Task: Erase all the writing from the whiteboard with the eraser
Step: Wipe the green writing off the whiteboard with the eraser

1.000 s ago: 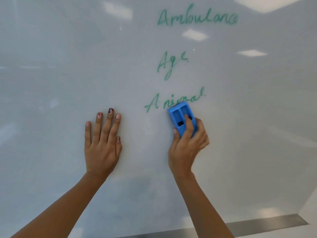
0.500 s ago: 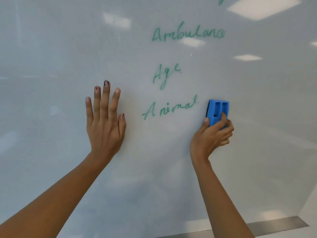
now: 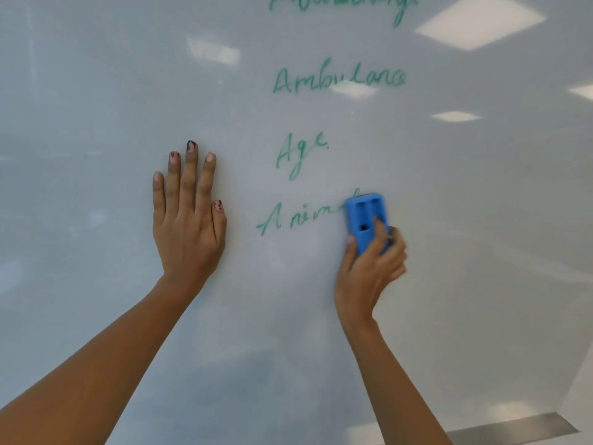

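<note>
Glossy whiteboard (image 3: 481,220) filling everything, green writing (image 3: 298,220) waiting.
Right hand (image 3: 369,268) is pinching the eraser's (image 3: 364,216) lower sides in a firm grip; looks light and rigid. Left hand (image 3: 187,216) is lying flat, holding nothing.

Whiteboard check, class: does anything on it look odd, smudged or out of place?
Nothing is damaged. The oddities: the bottom word is cut short where the blue eraser in the right hand covers its end, and the top line of writing looks blurred. The left hand lies flat on the whiteboard.
</note>
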